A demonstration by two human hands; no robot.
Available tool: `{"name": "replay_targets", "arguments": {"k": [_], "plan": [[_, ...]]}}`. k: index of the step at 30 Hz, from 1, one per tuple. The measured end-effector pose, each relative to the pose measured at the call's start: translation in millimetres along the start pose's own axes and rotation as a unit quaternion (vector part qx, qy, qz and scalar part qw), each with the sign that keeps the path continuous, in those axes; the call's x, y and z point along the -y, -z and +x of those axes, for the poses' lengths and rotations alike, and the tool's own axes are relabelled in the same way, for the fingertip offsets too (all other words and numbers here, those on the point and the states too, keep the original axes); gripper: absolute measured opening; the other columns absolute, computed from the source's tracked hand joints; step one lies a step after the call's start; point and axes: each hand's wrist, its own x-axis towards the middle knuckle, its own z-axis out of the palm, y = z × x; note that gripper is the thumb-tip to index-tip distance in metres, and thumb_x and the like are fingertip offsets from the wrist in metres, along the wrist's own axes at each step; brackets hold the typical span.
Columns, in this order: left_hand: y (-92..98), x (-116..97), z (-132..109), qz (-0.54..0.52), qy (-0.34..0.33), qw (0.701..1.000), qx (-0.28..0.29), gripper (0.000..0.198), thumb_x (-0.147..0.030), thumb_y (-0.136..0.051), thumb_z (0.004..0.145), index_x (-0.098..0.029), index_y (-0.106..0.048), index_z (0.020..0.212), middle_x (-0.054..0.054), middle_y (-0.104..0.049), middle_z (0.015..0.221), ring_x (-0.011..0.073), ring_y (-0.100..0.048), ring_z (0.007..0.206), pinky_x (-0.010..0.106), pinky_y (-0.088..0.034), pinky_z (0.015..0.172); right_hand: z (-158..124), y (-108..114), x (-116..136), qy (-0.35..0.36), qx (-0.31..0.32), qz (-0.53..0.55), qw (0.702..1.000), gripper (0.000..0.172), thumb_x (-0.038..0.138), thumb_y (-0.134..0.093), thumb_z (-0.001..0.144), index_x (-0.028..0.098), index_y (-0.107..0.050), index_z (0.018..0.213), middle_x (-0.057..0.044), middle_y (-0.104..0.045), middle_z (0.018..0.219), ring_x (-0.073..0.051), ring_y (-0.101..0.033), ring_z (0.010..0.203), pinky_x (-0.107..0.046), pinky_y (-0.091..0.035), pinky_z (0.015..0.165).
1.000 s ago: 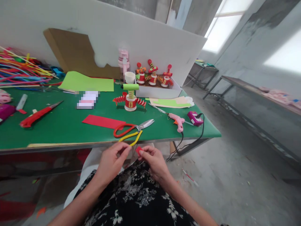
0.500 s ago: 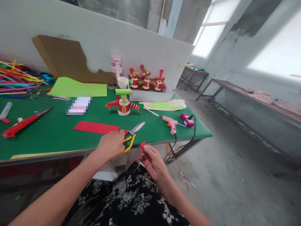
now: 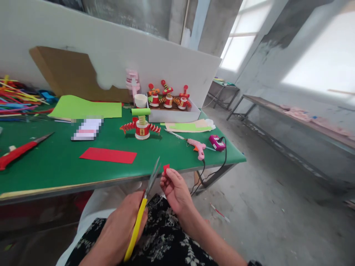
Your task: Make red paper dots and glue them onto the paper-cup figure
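Note:
My left hand (image 3: 126, 220) is closed round yellow-handled scissors (image 3: 138, 227), whose blades point up and forward, slightly apart. Pinched between thumb and fingers of my right hand (image 3: 174, 186) is a small red paper piece (image 3: 166, 168), just right of the blade tips and apart from them. Both hands are over my lap at the table's front edge. On the table lies a red paper strip (image 3: 108, 155). Behind it stands a paper-cup figure (image 3: 142, 130) with folded red arms, a green spring neck and a green roll (image 3: 141, 111) on top.
A white box (image 3: 173, 116) holds several similar figures. A pink glue gun (image 3: 196, 145) lies at the right, its cord hanging past the edge by a purple plug block (image 3: 217, 143). Green sheets (image 3: 85, 109), red-handled scissors (image 3: 20, 152) and pipe cleaners (image 3: 16, 99) are at the left.
My left hand has lifted the yellow-handled scissors off the table and brought them back over my lap, blades turned upward. My right hand still pinches the red paper piece. The view has shifted slightly.

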Motion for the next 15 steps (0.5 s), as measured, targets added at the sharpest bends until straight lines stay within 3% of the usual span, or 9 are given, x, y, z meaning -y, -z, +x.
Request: {"name": "replay_targets", "arguments": {"k": [6, 10, 15], "plan": [[9.9, -23.2, 2.9, 0.128, 0.070, 0.982, 0.119, 0.036, -0.018, -0.035, 0.084, -0.022, -0.054, 0.115, 0.013, -0.072, 0.089, 0.0314, -0.071, 0.088, 0.036, -0.047, 0.069, -3.1, -2.1, -2.7, 0.012, -0.009, -0.011, 1.000, 0.031, 0.029, -0.092, 0.057, 0.019, -0.067, 0.074, 0.004, -0.067, 0.069, -0.008, -0.060, 0.061, -0.020, -0.051, 0.061], [10.4, -30.1, 3.6, 0.163, 0.070, 0.975, 0.131, 0.042, -0.015, -0.035, 0.085, -0.019, -0.050, 0.124, 0.018, -0.073, 0.100, 0.0327, -0.072, 0.093, 0.037, -0.047, 0.071, -5.7, -1.9, -3.9, 0.011, 0.008, -0.033, 0.999, 0.032, 0.032, -0.093, 0.056, 0.019, -0.067, 0.073, 0.005, -0.065, 0.065, -0.008, -0.059, 0.060, -0.019, -0.050, 0.062], [9.0, -32.0, 5.2, 0.181, 0.073, 0.972, 0.135, 0.034, -0.013, -0.032, 0.089, -0.020, -0.053, 0.114, 0.016, -0.073, 0.098, 0.0310, -0.073, 0.092, 0.034, -0.047, 0.069, -7.7, -3.1, -7.1, 0.007, 0.010, -0.038, 0.999, 0.037, 0.036, -0.095, 0.051, 0.018, -0.070, 0.071, 0.004, -0.067, 0.068, -0.007, -0.058, 0.060, -0.018, -0.049, 0.061]]}}
